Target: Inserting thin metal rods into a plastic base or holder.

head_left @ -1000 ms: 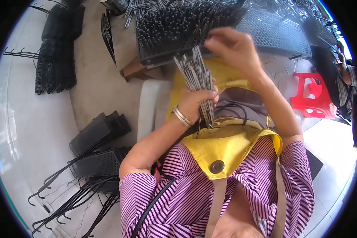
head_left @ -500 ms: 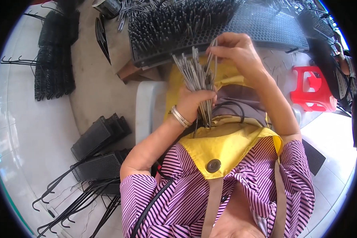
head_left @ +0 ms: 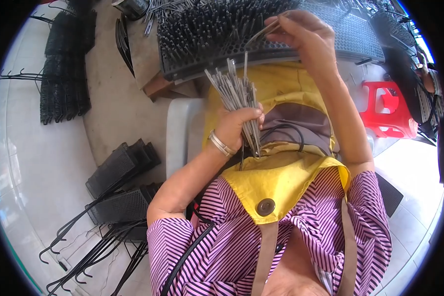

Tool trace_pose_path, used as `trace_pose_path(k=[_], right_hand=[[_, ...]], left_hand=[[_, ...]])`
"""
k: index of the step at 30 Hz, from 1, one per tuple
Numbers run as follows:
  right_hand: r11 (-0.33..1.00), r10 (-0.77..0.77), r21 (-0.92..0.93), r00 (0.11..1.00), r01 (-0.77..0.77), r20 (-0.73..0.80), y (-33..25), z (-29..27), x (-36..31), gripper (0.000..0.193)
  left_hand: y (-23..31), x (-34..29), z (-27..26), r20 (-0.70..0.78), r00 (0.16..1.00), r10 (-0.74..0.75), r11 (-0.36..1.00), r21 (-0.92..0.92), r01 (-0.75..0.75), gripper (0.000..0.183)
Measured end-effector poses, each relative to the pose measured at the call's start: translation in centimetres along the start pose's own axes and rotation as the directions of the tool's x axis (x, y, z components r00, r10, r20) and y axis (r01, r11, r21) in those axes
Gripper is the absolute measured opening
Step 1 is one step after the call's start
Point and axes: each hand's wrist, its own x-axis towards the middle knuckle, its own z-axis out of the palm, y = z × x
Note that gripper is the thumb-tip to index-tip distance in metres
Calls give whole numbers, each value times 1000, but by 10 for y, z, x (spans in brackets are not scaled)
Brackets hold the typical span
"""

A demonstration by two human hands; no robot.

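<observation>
A bundle of thin grey metal rods (head_left: 237,89) stands in the fist of my left hand (head_left: 238,126), fanning out at the top over my yellow apron. My right hand (head_left: 308,37) is raised farther away, pinching a thin metal rod (head_left: 265,32) between thumb and fingers. That rod slants down to the left above a black perforated board (head_left: 330,42). Dark upright rods (head_left: 207,34) fill the left part of the board's holes, while bare holes show on the right. What the lower end of the pinched rod touches, I cannot tell.
Loose rods (head_left: 155,15) and a metal can (head_left: 130,7) lie beyond the board at the left. Black mesh racks with hooks (head_left: 118,204) rest on the floor at my left, and more black racks (head_left: 66,89) hang beyond. A red plastic stool (head_left: 387,111) stands at the right.
My right hand has moved up and away from the bundle, carrying a rod over the board. My left hand has shifted slightly left with the bundle still in it.
</observation>
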Motion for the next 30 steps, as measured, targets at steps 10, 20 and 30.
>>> trace_pose_path(k=[10, 20, 30], right_hand=[[992, -70, -109, 993, 60, -94, 8, 23, 7, 17], [901, -271, -347, 962, 262, 22, 32, 31, 7, 10], [411, -426, -709, 808, 573, 407, 30, 42, 16, 16]], left_hand=[[-1, 0, -1, -9, 1000, 5, 999, -46, -6, 42], [-2, 1, -3, -21, 1000, -17, 999, -51, 16, 42], [-5, 3, -7, 13, 1000, -21, 999, -44, 22, 43]])
